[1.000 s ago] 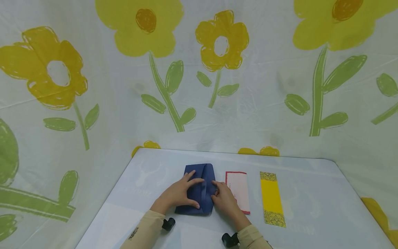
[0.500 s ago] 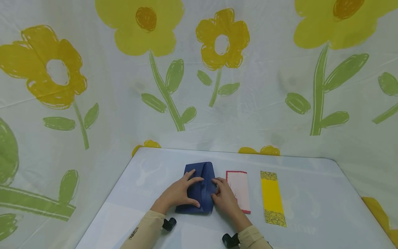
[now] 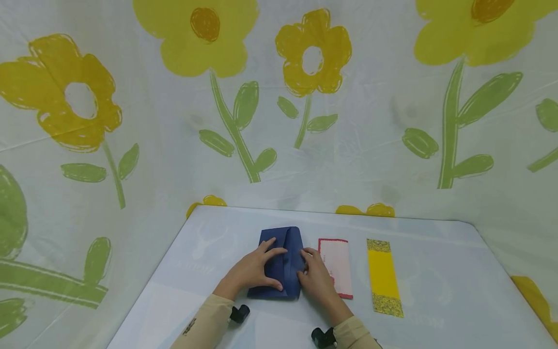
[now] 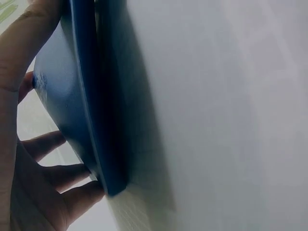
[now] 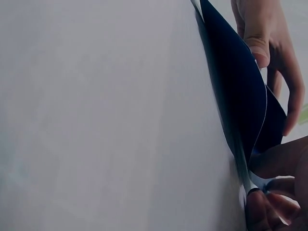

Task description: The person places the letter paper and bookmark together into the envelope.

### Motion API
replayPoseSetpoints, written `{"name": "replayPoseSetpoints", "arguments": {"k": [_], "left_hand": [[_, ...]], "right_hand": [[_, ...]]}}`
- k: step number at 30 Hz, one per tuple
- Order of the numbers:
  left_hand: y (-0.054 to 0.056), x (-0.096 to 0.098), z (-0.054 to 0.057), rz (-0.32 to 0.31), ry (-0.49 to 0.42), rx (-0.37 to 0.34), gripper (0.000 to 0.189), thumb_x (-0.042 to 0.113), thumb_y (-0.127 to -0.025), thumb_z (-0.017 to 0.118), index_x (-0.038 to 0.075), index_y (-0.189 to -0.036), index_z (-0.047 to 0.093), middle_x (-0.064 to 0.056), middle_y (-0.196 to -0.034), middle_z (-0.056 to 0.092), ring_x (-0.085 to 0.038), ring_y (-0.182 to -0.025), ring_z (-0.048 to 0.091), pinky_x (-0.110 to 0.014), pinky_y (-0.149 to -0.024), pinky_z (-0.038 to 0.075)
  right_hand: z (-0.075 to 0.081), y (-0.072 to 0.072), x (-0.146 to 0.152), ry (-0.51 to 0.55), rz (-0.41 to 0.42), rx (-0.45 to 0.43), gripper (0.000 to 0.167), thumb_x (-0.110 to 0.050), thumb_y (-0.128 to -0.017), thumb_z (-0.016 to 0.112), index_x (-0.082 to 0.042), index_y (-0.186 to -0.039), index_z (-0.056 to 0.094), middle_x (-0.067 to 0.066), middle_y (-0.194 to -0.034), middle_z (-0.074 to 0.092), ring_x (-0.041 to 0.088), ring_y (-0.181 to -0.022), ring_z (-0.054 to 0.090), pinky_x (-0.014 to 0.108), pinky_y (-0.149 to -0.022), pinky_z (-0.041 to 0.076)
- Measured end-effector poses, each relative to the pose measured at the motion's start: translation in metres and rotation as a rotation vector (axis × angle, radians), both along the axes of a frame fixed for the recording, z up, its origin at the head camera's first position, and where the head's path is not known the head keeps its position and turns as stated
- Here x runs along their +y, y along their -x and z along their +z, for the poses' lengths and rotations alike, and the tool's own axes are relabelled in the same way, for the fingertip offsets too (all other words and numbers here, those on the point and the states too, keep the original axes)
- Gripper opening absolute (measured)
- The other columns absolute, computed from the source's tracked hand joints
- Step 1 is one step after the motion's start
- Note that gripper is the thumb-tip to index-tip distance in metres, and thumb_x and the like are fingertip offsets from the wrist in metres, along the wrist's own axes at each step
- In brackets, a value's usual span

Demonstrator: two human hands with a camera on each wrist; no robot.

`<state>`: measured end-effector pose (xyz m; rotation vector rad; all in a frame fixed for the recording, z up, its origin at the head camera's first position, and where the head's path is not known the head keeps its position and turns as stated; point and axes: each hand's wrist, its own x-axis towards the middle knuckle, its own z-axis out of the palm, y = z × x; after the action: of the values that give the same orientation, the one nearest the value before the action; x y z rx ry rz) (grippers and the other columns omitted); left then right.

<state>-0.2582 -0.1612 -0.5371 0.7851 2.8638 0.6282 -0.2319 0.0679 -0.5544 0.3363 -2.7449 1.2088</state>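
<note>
A dark blue folded paper (image 3: 283, 237) lies on the pale table (image 3: 436, 291), its sides folded in toward the middle. My left hand (image 3: 267, 264) rests flat on its left half, fingers spread and pressing, thumb near the bottom edge. My right hand (image 3: 305, 265) is at the right flap and pinches its edge between thumb and fingers. In the right wrist view the blue flap (image 5: 240, 96) bows up off the table, with fingertips (image 5: 257, 202) gripping its edge. The left wrist view shows the blue paper (image 4: 72, 106) edge-on under my fingers (image 4: 57, 173).
A white sheet with a red border (image 3: 337, 266) lies just right of my right hand. Further right is a long yellow patterned strip (image 3: 383, 276). A cloth printed with yellow flowers (image 3: 244, 121) hangs behind and beside the table.
Both hands stay on the blue paper in almost the same pose; only the view has shifted slightly.
</note>
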Motion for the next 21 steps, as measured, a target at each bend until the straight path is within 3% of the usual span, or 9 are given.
{"name": "replayPoseSetpoints", "arguments": {"k": [7, 12, 21], "left_hand": [[-0.0012, 0.0027, 0.0012, 0.01, 0.006, -0.001, 0.097, 0.074, -0.066, 0.08, 0.044, -0.15, 0.043, -0.011, -0.166, 0.026, -0.043, -0.147, 0.033, -0.059, -0.104, 0.047], [-0.0014, 0.0031, 0.0014, 0.008, 0.009, 0.01, 0.097, 0.075, -0.066, 0.079, 0.043, -0.15, 0.044, -0.012, -0.166, 0.026, -0.044, -0.147, 0.033, -0.059, -0.103, 0.047], [-0.0017, 0.0024, 0.0021, 0.012, 0.021, 0.019, 0.097, 0.074, -0.066, 0.08, 0.043, -0.15, 0.044, -0.013, -0.166, 0.027, -0.044, -0.146, 0.035, -0.06, -0.101, 0.048]], "right_hand": [[0.0009, -0.0011, 0.0, -0.024, -0.017, -0.003, 0.058, -0.005, -0.085, 0.078, 0.009, -0.137, 0.057, 0.018, -0.141, 0.053, 0.018, -0.093, 0.061, 0.034, -0.077, 0.055], [-0.0002, -0.0015, 0.0018, -0.017, -0.024, 0.023, 0.056, -0.003, -0.084, 0.078, 0.008, -0.135, 0.058, 0.017, -0.137, 0.054, 0.018, -0.091, 0.06, 0.032, -0.074, 0.054], [0.0041, -0.0025, 0.0062, -0.029, -0.058, -0.017, 0.055, -0.005, -0.085, 0.08, 0.001, -0.136, 0.06, 0.015, -0.136, 0.054, 0.017, -0.09, 0.059, 0.031, -0.073, 0.054]]}}
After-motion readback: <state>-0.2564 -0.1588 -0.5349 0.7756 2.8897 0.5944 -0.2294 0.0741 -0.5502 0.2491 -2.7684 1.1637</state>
